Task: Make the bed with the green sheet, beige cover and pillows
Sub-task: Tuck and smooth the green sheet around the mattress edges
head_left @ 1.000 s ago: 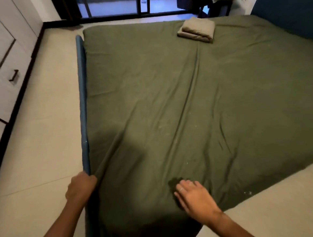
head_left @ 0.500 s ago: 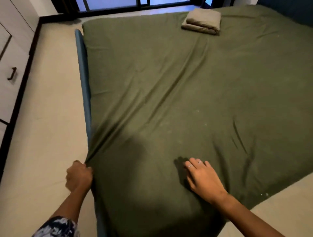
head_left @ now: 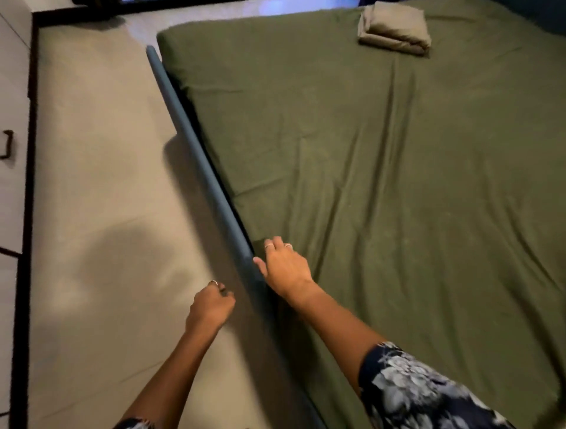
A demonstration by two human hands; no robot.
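Though empty, left hand [head_left: 211, 304] curled; right hand [head_left: 283, 269] flat-fingered on green sheet [head_left: 398, 199], folded beige cover [head_left: 395, 29] atop it.

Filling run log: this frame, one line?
left hand curled over floor | right hand on green sheet edge | beige cover folded

**Dim rm, pale floor**

The floor [head_left: 92, 183] is smooth & pale tan, w/ thin lines btwn big tiles. A soft grey shadow [head_left: 128, 260] lies on it. Far L stands a white cupboard [head_left: 12, 92] w/ a small dark handle [head_left: 6, 144]. A black strip [head_left: 29, 183] runs along its foot. Up top: a dark frame [head_left: 92, 3] & some blue-white light [head_left: 291, 4].
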